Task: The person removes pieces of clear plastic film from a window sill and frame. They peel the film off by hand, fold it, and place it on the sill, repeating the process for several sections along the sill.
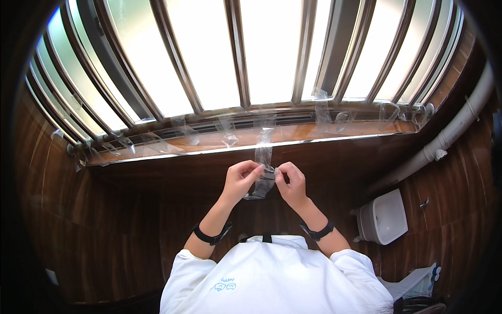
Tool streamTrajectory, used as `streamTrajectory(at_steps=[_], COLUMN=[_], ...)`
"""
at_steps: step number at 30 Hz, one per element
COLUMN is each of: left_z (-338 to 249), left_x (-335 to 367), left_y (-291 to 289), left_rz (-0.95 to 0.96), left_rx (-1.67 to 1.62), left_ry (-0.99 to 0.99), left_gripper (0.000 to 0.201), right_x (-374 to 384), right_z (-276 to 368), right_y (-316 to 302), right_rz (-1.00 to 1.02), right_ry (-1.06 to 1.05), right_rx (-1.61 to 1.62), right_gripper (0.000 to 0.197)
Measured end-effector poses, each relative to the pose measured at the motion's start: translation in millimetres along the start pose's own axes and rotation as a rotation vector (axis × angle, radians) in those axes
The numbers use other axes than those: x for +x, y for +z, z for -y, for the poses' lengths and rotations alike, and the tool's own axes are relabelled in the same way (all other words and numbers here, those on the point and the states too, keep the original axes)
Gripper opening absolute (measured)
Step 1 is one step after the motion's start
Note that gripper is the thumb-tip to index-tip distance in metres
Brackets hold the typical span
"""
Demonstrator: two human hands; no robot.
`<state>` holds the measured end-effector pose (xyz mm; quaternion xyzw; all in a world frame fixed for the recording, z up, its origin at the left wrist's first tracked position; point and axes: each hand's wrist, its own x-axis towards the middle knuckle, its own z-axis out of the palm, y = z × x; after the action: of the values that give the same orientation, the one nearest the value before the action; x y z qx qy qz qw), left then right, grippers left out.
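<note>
A strip of clear tape (263,155) hangs from the front edge of the window sill (293,132) in front of me. My left hand (242,179) pinches the strip's left edge between thumb and fingertips. On the other side, my right hand (292,184) is closed in a pinch at its right edge. Between my hands the tape looks creased, and its loose lower end (256,197) dangles just below my fingers. More clear tape pieces (229,137) are stuck along the sill and onto the bars' lower rail.
Dark upright bars (238,52) stand before the bright window. A pale pipe (444,138) runs down the right wall. Below it is a white wash basin (388,217), with a small tap (424,202) on the wall beside it. Brown wood-look panels line the walls.
</note>
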<state>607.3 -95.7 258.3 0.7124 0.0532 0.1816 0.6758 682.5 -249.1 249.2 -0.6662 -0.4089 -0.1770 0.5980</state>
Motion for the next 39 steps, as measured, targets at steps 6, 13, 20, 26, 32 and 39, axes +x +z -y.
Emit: streamTrajectory(at_steps=[6, 13, 20, 26, 32, 39], left_z=[-4, 0, -5, -2, 0, -5], left_x=[2, 2, 0, 0, -2, -7], left_y=[-13, -11, -19, -22, -24, -10], left_rz=[0.116, 0.203, 0.106, 0.065, -0.039, -0.126], left_rx=[-0.095, -0.132, -0.008, 0.006, 0.18, 0.569], left_ry=[0.054, 0.026, 0.046, 0.015, 0.163, 0.505], left_gripper=[0.015, 0.019, 0.017, 0.017, 0.014, 0.008], right_x=[1, 20, 25, 29, 42, 52], right_z=[-17, -19, -17, -16, -18, -14], right_y=[-8, 0, 1, -3, -20, -28], right_rz=[0.011, 0.378, 0.352, 0.338, 0.203, 0.214], right_ry=[-0.005, 0.484, 0.343, 0.328, 0.376, 0.762], right_rx=[0.13, 0.576, 0.34, 0.279, 0.152, 0.669], right_gripper=[0.01, 0.019, 0.016, 0.019, 0.026, 0.037])
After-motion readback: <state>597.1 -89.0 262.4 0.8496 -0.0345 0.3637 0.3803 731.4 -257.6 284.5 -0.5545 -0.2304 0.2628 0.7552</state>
